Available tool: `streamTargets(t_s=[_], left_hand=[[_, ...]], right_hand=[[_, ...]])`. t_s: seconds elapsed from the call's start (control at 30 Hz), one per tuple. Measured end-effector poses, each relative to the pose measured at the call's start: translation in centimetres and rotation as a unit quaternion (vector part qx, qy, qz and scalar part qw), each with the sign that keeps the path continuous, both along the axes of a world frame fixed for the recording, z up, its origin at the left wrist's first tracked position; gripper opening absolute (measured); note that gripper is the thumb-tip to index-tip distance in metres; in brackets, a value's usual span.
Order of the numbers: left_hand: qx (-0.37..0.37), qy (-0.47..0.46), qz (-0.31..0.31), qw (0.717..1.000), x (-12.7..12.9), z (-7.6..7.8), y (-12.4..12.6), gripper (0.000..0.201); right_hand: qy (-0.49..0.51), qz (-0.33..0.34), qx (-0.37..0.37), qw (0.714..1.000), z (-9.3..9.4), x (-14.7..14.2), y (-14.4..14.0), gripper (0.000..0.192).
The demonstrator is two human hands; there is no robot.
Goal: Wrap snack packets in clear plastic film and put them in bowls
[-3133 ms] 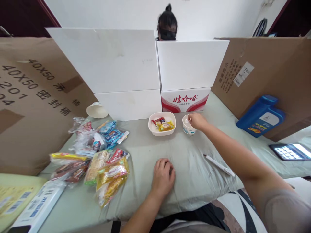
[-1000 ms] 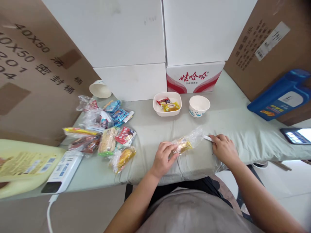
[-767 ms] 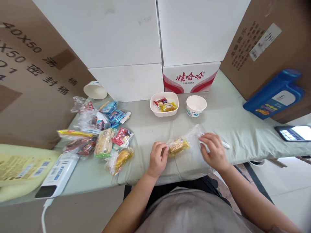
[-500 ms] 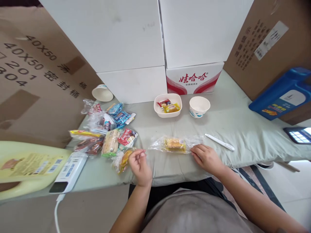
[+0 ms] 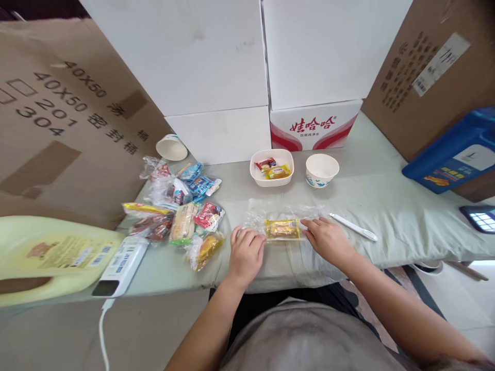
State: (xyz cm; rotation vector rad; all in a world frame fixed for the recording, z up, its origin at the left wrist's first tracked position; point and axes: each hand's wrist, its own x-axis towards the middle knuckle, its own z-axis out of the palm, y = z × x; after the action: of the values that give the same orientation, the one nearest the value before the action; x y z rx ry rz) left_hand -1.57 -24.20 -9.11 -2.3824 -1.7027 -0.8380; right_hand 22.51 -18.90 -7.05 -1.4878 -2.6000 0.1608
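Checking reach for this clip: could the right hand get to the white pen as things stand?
Probably yes. The right hand rests at the clear snack bag, and the pen lies just to its right on the bare cloth, with nothing between them.

The big brown cardboard box [image 5: 73, 118] at the left of the frame has "40X50", "201" and "304" printed on it in black, with Chinese words beside them. The white and red box [image 5: 315, 126] in the middle has red Chinese words. All other labels are too small to read.
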Motion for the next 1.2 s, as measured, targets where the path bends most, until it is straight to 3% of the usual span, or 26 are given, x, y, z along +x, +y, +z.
streamTargets(t_s=[0.17,0.27,0.4,0.57,0.67,0.8,0.9,1.07,1.13,1.2], left_hand=[[-0.147,-0.004,-0.159,0.976,-0.9,1.8,-4.4,0.007],[-0.174,-0.049,-0.181,0.967,-1.0,3.3,-4.0,0.011],[-0.098,-0.099,-0.114,0.984,0.5,3.5,-0.4,0.015],[-0.173,-0.016,-0.093,0.98,2.7,0.6,3.0,0.048],[-0.221,-0.055,-0.096,0.969,1.9,0.0,3.9,0.05],[-0.252,-0.233,-0.072,0.937,-0.6,1.9,6.5,0.038],[-0.163,-0.283,0.007,0.945,-1.7,4.2,10.1,0.033],[0.034,-0.208,0.116,0.971,-0.7,7.2,17.3,0.033],[0.035,-0.135,0.114,0.984,0.4,7.6,20.0,0.035],[-0.015,-0.057,0.095,0.994,1.5,7.3,22.2,0.039]], right_hand=[[0.115,0.113,-0.001,0.987,1.7,2.0,-2.5,0.025],[0.15,0.12,-0.023,0.981,2.0,1.8,-2.3,0.031],[0.185,0.049,-0.016,0.981,0.2,0.2,-0.3,0.029],[0.139,0.035,0.076,0.987,-4.2,-0.8,1.4,0.036],[0.119,0.026,0.101,0.987,-5.8,-0.6,1.4,0.034],[0.116,0.028,0.102,0.988,-6.0,-0.6,1.3,0.029],[0.115,0.029,0.101,0.988,-5.8,-0.7,1.4,0.028],[0.119,0.031,0.104,0.987,-5.8,-0.7,1.3,0.028],[0.121,0.032,0.107,0.986,-5.8,-0.7,1.4,0.028],[0.124,0.032,0.11,0.986,-5.8,-0.7,1.4,0.028]])
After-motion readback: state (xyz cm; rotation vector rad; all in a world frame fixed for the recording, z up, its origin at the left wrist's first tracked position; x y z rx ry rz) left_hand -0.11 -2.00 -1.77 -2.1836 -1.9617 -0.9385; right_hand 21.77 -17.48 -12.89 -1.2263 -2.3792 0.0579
